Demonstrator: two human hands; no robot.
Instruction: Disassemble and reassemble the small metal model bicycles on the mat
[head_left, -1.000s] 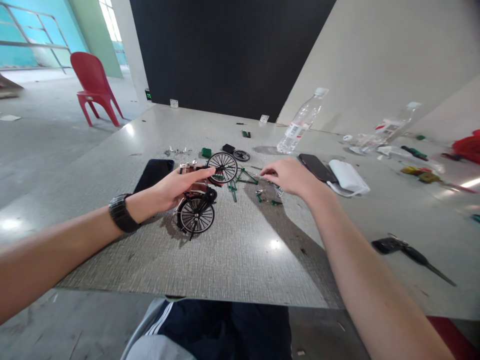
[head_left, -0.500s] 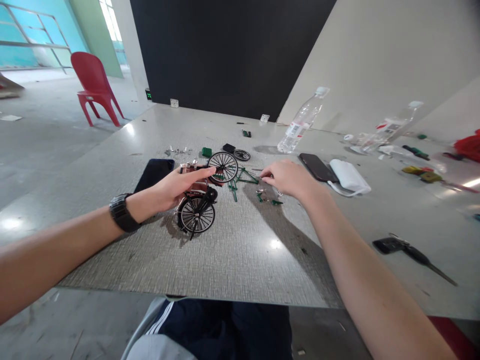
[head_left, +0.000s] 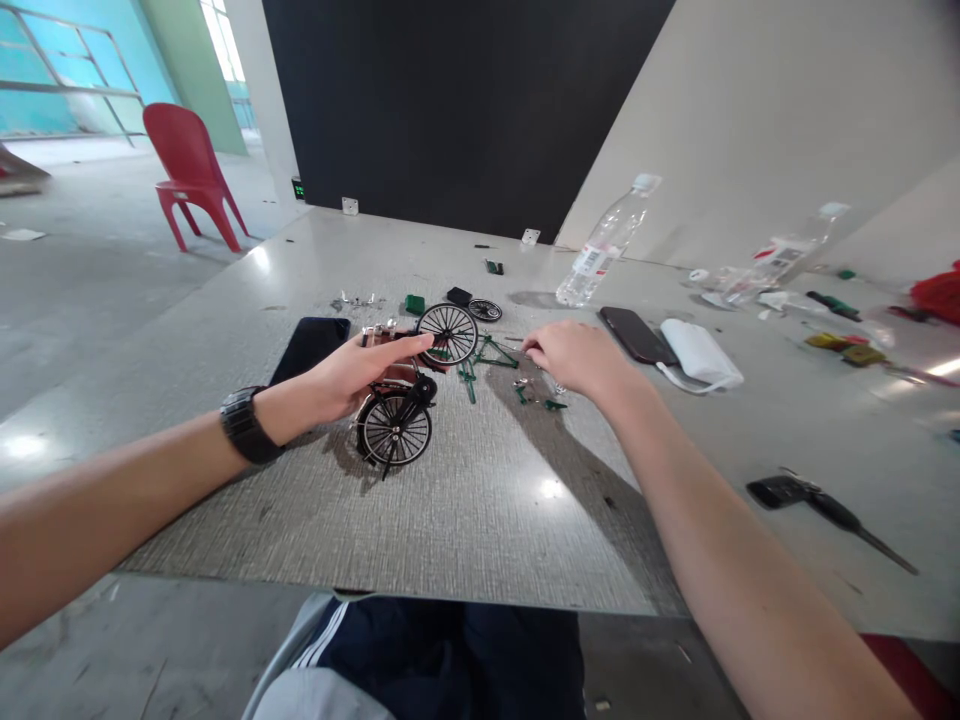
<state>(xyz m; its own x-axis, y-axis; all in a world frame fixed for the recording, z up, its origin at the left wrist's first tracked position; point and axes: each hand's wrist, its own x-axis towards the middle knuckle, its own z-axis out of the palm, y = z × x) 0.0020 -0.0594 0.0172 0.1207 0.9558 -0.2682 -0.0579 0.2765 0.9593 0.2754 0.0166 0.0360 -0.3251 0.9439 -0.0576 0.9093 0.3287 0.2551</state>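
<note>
My left hand (head_left: pixel 352 375), with a black watch on its wrist, is closed around a small black model bicycle (head_left: pixel 396 428). The thumb presses near the hub of the bicycle's upper wheel, and the other wheel hangs below. My right hand (head_left: pixel 574 355) is low over the table to the right, fingertips pinched together; whatever they hold is hidden or too small to name. Between the hands lies a green model bicycle frame (head_left: pixel 496 352), and small green and clear parts (head_left: pixel 536 395) lie just below my right fingers. A loose spoked wheel (head_left: pixel 484 310) rests behind.
A green block (head_left: pixel 414 305) and a dark phone (head_left: pixel 311 345) lie on the left. On the right are a clear bottle (head_left: pixel 604 250), another phone (head_left: pixel 634 333), a white power bank (head_left: pixel 699 352) and a screwdriver (head_left: pixel 836 508). A black panel (head_left: pixel 457 110) borders the table's back.
</note>
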